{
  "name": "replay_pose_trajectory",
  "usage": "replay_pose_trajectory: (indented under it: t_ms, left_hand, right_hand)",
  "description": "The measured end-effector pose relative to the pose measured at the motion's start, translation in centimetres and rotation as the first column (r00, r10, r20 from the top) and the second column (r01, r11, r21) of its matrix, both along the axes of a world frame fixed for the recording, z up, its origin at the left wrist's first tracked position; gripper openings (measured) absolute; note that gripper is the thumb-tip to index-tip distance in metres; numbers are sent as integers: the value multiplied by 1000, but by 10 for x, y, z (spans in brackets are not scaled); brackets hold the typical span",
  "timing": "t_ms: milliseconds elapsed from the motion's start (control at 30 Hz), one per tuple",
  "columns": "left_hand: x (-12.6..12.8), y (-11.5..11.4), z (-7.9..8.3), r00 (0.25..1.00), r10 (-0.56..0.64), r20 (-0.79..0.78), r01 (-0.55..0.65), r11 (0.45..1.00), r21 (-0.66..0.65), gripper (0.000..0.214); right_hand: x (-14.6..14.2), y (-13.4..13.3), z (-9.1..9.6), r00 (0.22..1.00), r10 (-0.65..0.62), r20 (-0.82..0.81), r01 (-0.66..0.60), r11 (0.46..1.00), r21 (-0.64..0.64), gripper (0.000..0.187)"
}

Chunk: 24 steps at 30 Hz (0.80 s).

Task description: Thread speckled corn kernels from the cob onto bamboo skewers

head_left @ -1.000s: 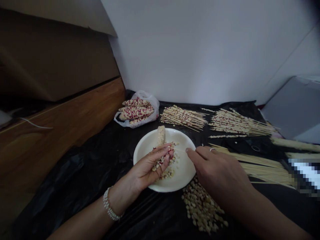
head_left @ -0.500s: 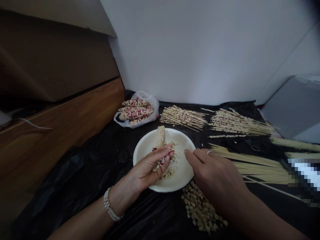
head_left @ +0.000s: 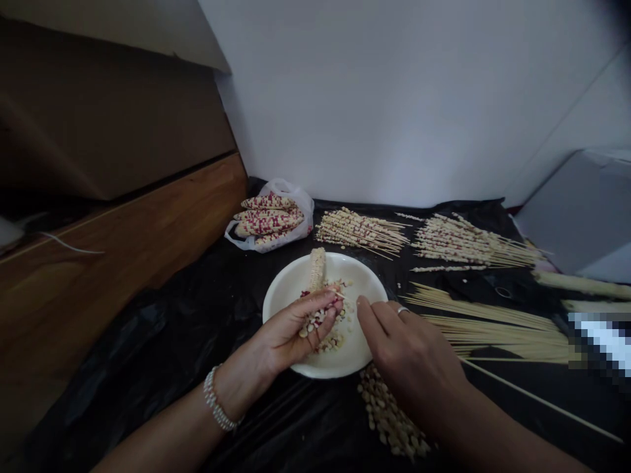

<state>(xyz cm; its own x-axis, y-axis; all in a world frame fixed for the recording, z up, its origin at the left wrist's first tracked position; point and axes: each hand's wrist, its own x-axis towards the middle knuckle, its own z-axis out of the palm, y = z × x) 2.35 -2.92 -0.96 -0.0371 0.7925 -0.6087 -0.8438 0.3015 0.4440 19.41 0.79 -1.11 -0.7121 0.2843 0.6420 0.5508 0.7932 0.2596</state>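
Observation:
Over a white bowl (head_left: 276, 286), my left hand (head_left: 280, 332) cups red and white corn kernels (head_left: 314, 320), with thumb and fingertips pinched at the tip of a thin stick. My right hand (head_left: 414, 348), wearing a ring, is closed on a bamboo skewer (head_left: 542, 399) whose long end sticks out behind it to the lower right. Its front end points at my left fingertips. Inside the bowl a stripped corn cob (head_left: 318, 266) leans on the far rim, with loose kernels lying below it. The kernel at the stick's tip is too small to make out clearly.
Ears of speckled corn (head_left: 271, 220) fill a plastic bag (head_left: 303, 203) behind the bowl. Two piles of kernel-strung skewers (head_left: 362, 230) lie farther right. Bare skewers (head_left: 503, 335) are spread at the right. Loose kernels (head_left: 392, 414) sit on the black plastic sheet (head_left: 172, 355).
My right hand has shifted left, closer to my left fingertips, and the skewer's back end has swung lower. My left hand has barely moved.

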Motion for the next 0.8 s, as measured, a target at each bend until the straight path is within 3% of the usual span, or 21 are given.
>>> replay_pose_trajectory:
  t_ms: [233, 367, 467, 667, 800]
  left_hand:
    - [3, -2, -6, 994, -108, -7, 108, 994, 8, 19]
    - [6, -2, -3, 997, -58, 47, 56, 997, 49, 11]
    - [4, -1, 0, 993, -93, 79, 87, 993, 75, 15]
    - [-2, -2, -3, 996, -93, -9, 93, 988, 121, 27]
    - [-1, -1, -4, 998, -39, -56, 44, 995, 94, 24]
  right_hand:
    - [-3, 0, 2, 997, 63, 47, -63, 998, 7, 30]
    - [0, 6, 6, 998, 49, 48, -46, 998, -47, 29]
    - [7, 10, 12, 998, 6, 59, -2, 997, -71, 26]
    - [17, 13, 24, 994, -3, 114, 30, 972, -231, 18]
    - [18, 13, 24, 993, 37, 115, -5, 965, -263, 18]
